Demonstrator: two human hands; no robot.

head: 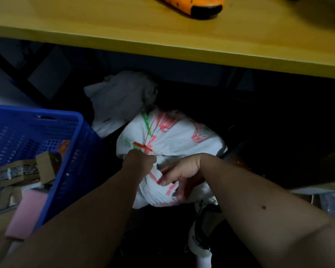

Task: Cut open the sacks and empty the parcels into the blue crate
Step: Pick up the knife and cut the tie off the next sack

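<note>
A white woven sack (pixel 182 136) with red and green print lies on the dark floor under the table, its neck tied by a red zip tie (pixel 143 147). My left hand (pixel 139 161) is fisted at the tied neck, right by the tie. My right hand (pixel 182 174) grips the bunched cloth of the sack just below. A second white sack (pixel 120 95) lies behind it, crumpled. The blue crate (pixel 72 151) stands at the left with several cardboard parcels (pixel 23 171) and a pink parcel (pixel 27 213) inside.
A yellow table edge (pixel 162 39) overhangs the sacks. On the table lies an orange and black utility knife (pixel 197 5). A shoe (pixel 203 229) shows at the bottom near the sack. More packages (pixel 333 204) lie at the right.
</note>
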